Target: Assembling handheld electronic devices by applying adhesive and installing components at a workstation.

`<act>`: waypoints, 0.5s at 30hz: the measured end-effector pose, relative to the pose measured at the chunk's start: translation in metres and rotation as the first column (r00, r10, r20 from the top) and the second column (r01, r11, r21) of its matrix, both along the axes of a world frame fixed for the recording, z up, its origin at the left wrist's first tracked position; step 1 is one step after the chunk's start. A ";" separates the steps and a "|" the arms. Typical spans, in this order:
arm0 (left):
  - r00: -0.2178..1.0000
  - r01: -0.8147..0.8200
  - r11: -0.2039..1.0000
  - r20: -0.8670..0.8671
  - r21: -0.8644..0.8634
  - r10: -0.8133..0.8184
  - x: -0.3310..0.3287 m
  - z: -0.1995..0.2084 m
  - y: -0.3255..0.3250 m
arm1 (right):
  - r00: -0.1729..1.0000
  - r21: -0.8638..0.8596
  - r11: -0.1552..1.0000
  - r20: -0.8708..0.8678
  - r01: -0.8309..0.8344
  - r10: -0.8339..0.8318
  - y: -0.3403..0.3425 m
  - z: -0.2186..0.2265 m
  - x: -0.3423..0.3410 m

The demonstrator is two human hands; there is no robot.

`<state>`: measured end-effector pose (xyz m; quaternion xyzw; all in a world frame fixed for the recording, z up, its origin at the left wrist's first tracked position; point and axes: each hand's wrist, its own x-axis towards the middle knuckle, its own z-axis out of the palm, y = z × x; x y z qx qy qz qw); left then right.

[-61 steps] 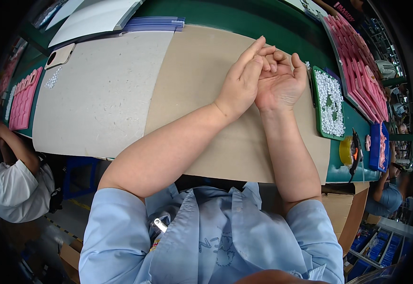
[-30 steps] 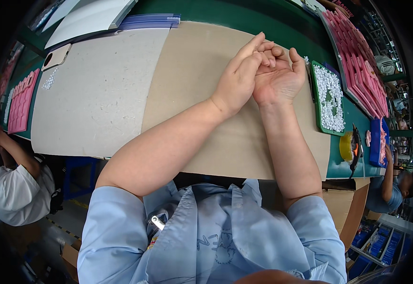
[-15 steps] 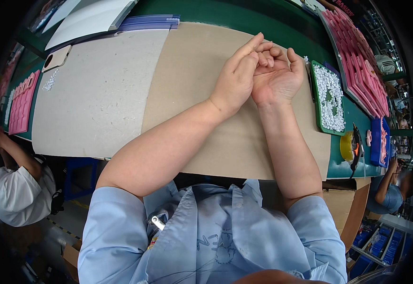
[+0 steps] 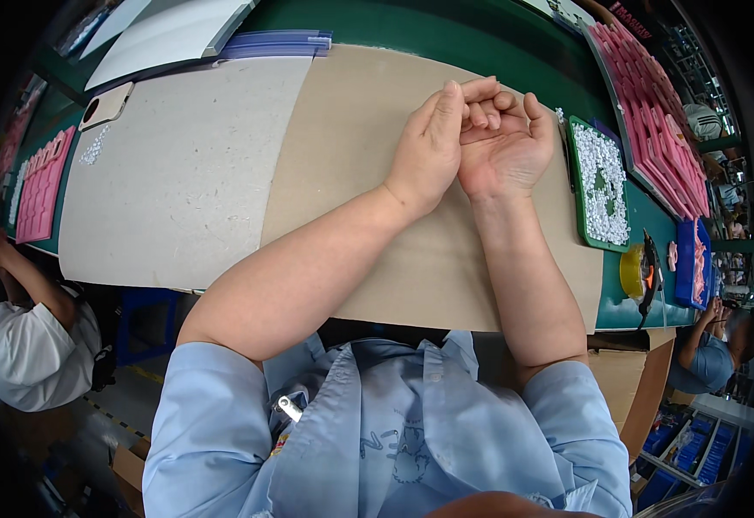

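Over the brown board (image 4: 377, 268) my two hands meet, pressed side by side. My left hand (image 4: 429, 151) is turned edge-on, thumb raised and fingers stretched toward the right hand's fingertips; part of its fingers is hidden. With its palm up and bare, my right hand (image 4: 508, 157) has its fingers loosely curled against the left hand and its thumb apart. Neither hand shows anything held. Nearest to the right hand is a green tray (image 4: 586, 226) of small white pieces (image 4: 606, 226).
Pink slotted racks (image 4: 653, 129) stand at the right, above a blue bin (image 4: 690, 289), yellow tape roll (image 4: 632, 272) and black-and-orange tool (image 4: 651, 276). A phone-case-shaped piece (image 4: 106, 107) and loose white bits (image 4: 94, 147) lie on the grey board (image 4: 170, 190). Co-workers sit on both sides.
My left hand has shifted its grip: the thumb has lifted off the right hand's fingers and its pointing fingers have lowered. The right hand stays nearly in place.
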<state>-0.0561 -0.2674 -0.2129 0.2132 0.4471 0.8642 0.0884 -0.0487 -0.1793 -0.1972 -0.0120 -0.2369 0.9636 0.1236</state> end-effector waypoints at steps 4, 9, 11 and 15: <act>0.989 0.049 0.980 0.126 0.193 -0.075 -0.006 -0.003 0.003 | 1.000 -0.031 1.000 -0.018 -0.004 0.003 0.000 -0.002 -0.002; 0.968 0.087 0.954 0.200 0.287 -0.149 -0.007 -0.001 -0.006 | 1.000 -0.042 0.999 0.011 -0.017 0.017 -0.007 -0.004 -0.005; 0.964 0.092 0.968 0.222 0.231 -0.145 -0.010 -0.004 -0.008 | 0.998 -0.063 0.997 0.025 -0.051 0.053 -0.010 -0.004 -0.006; 0.959 0.018 0.973 0.272 0.231 -0.082 -0.012 -0.001 0.003 | 0.997 0.052 0.997 0.038 0.060 -0.062 0.010 -0.015 -0.010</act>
